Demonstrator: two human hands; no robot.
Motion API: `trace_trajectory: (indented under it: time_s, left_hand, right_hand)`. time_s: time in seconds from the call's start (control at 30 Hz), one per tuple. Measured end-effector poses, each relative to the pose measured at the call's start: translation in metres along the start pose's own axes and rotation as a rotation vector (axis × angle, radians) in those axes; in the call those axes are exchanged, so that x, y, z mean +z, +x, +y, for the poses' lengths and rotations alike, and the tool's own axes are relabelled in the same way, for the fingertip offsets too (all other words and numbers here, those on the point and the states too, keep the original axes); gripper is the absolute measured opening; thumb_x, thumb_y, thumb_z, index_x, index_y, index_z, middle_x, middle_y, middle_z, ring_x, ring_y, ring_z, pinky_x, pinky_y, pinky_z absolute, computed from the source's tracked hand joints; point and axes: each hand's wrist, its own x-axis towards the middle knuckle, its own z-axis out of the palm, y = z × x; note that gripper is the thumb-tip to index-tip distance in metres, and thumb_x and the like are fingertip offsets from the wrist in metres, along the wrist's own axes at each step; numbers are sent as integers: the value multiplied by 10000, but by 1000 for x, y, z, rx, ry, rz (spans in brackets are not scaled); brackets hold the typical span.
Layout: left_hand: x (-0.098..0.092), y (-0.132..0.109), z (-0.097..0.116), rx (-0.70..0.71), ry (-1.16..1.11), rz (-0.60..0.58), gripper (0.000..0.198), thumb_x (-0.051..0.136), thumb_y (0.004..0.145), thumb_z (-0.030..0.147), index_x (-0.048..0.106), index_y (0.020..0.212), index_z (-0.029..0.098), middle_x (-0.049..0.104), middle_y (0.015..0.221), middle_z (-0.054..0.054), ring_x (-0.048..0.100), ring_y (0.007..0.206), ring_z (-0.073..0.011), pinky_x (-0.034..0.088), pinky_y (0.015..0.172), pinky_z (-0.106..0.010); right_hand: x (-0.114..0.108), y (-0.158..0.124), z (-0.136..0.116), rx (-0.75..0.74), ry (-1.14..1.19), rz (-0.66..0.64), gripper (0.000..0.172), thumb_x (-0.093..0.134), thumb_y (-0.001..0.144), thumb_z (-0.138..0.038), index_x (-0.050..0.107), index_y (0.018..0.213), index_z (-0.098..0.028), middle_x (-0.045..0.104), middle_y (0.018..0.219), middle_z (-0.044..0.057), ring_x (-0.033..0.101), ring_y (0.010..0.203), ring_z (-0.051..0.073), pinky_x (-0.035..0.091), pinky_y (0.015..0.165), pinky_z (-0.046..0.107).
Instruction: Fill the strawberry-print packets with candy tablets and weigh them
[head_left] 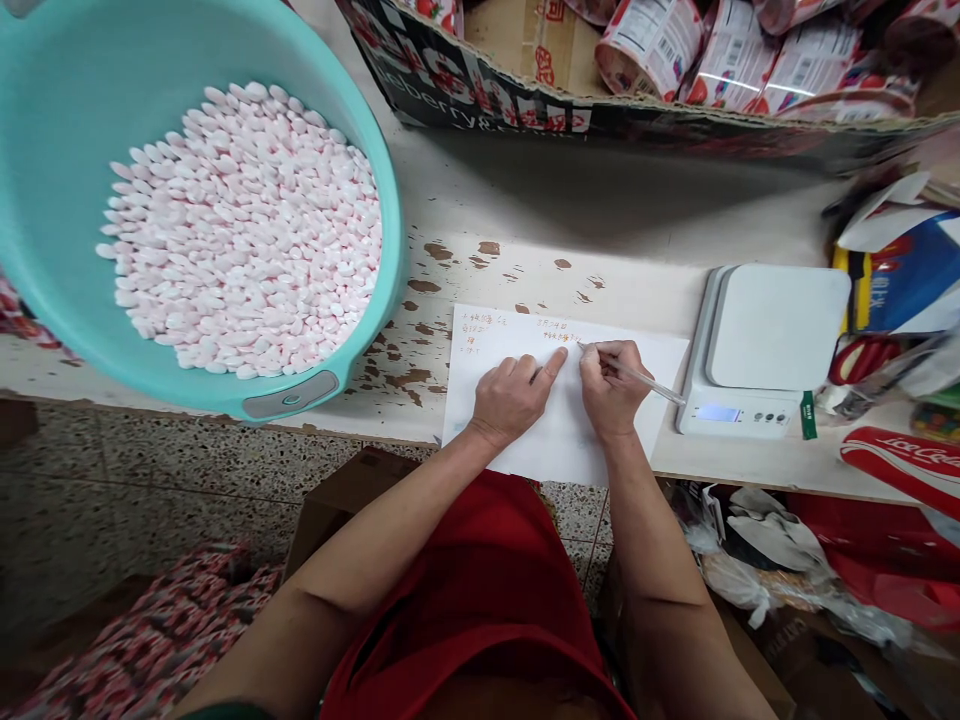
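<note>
My right hand (613,388) is closed around a clear-barrelled pen (651,382), its tip at a line of orange handwriting on a white sheet of paper (559,425). My left hand (511,398) rests on the same sheet, fingers curled under and one digit stretched toward the writing. A small dark spot shows between its digits; whether it is an object I cannot make out. To the right of the paper stands a white digital scale (778,325) with a lit display and a bare platform.
A turquoise basin (300,50) of pale pink oval candies (255,230) fills the left. Behind, a cut-open carton (480,90) holds strawberry-printed tubs (652,45). A red Coca-Cola can (904,460) lies at the right. Bags (765,570) and boxes sit below the worn table (480,210).
</note>
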Motion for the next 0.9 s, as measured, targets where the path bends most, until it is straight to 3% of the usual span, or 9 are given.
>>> trace_trajectory:
  time_s: [0.3,0.5,0.6,0.7,0.9]
  left_hand:
    - [2,0,-1,13,43,-10,473,426,975,177,561,1395,347,547,700,-27,465,640,-132,293,548,-287]
    - [-4,-1,-3,36,33,21,446,425,983,178,586,1373,324,590,730,-28,490,656,-134,316,567,-293]
    - [-11,-6,-10,5,51,61,370,428,1013,301,642,1314,279,593,705,-31,497,639,-139,325,563,-296]
    - [-17,-15,-19,-27,92,78,428,411,1014,466,644,1313,266,612,723,-44,521,651,-153,326,561,-297]
    - [-15,-23,-22,-71,72,31,499,344,1018,526,581,1383,281,641,804,-70,568,721,-160,350,601,-301]
  right_hand:
    - [0,-1,0,15,0,32,92,579,815,-228,524,743,-216,567,629,-51,501,486,77,434,479,241]
    - [-1,-4,4,105,253,7,145,589,901,-341,527,874,-213,584,670,-57,595,492,84,507,466,223]
    - [-1,-4,4,93,286,-3,159,598,909,-353,540,917,-205,611,689,-47,649,535,105,554,510,238]
    - [-1,-9,-4,63,257,-7,169,617,903,-359,558,941,-205,640,716,-33,689,609,131,589,578,268]
    - [15,-33,-29,70,325,-98,160,600,923,-351,563,997,-214,686,832,2,728,745,152,620,689,310]
